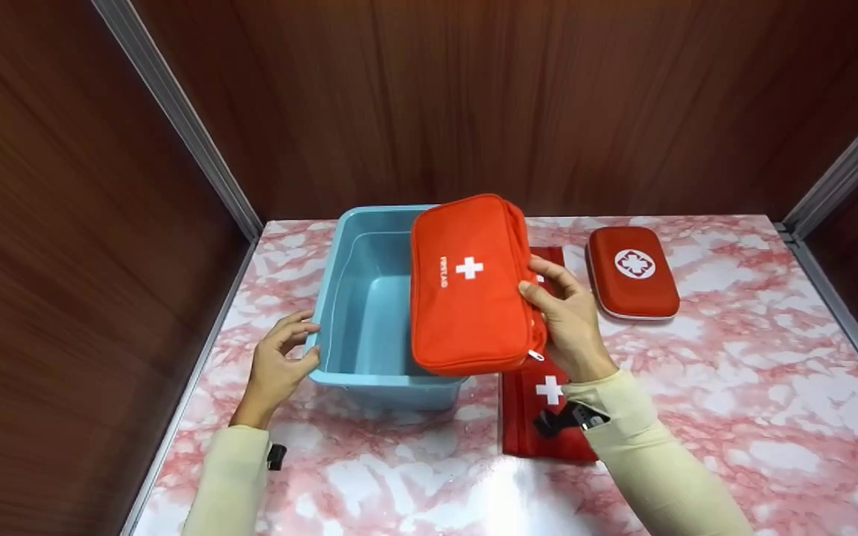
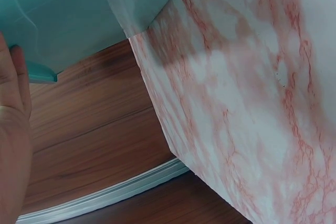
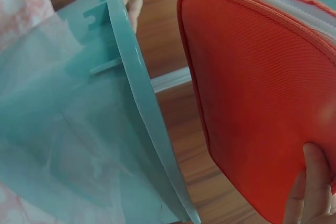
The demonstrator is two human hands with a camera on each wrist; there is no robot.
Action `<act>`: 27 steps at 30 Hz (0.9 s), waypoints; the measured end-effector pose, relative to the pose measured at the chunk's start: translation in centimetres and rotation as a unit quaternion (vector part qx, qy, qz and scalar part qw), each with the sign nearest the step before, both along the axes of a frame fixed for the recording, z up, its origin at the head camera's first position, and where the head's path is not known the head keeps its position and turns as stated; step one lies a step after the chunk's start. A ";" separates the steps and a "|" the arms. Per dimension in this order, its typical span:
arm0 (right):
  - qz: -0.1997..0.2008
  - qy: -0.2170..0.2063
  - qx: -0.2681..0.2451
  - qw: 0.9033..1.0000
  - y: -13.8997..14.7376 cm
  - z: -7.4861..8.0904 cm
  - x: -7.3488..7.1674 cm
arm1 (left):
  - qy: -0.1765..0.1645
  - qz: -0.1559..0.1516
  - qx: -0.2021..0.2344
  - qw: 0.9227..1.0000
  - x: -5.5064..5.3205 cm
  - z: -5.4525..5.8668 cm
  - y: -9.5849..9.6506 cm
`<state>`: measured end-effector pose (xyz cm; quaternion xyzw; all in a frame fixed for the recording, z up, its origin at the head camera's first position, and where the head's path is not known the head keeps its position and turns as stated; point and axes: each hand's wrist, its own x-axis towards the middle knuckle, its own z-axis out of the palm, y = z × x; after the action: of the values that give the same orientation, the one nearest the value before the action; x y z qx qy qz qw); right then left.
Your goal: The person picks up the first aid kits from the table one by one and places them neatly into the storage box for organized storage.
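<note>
Clearance is guiding us: our right hand (image 1: pixel 569 320) is pinching an orange-red, rectangular fabric pouch (image 1: pixel 466 301) by its edge, over the right side of a light-blue, rectangular plastic tub (image 1: pixel 399 397). Our left hand (image 1: pixel 278 365), partly curled, is holding its left rim; we should be steering corners inward.

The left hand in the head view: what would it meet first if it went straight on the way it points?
The blue tub. The left hand points toward its left rim and seems to touch it there, though exact depth is hard to judge.
</note>
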<state>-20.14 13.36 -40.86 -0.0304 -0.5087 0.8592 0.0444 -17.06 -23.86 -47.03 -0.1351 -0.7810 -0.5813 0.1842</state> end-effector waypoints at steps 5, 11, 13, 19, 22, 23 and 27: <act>0.010 -0.006 -0.003 1.000 -0.8 0.1 -0.2 | 0.007 0.002 -0.002 1.000 -1.0 -1.8 -0.8; 0.014 -0.005 -0.002 1.000 -1.7 0.4 -0.5 | 0.009 -0.004 0.010 1.000 -1.1 -2.3 -1.1; 0.016 -0.005 0.000 1.000 -2.1 0.5 -0.6 | 0.007 -0.005 0.012 1.000 -1.1 -2.3 -1.2; 0.023 -0.009 0.017 1.000 -3.1 0.5 -0.9 | 0.002 0.001 0.006 1.000 -1.1 -2.2 -1.1; 0.021 -0.015 0.031 0.999 -3.4 0.6 -1.0 | 0.001 0.003 0.000 1.000 -1.0 -1.9 -1.0; 0.021 -0.017 0.033 0.999 -3.5 0.5 -1.0 | 0.001 0.003 -0.002 1.000 -0.9 -1.8 -0.9; 0.024 -0.021 0.029 0.999 -4.0 0.5 -1.2 | 0.002 0.001 -0.004 1.000 -0.1 -0.3 -0.3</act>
<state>-21.37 9.39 -40.33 -0.0354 -0.5347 0.8442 0.0138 -17.20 -24.12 -47.35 -0.1365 -0.7831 -0.5776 0.1858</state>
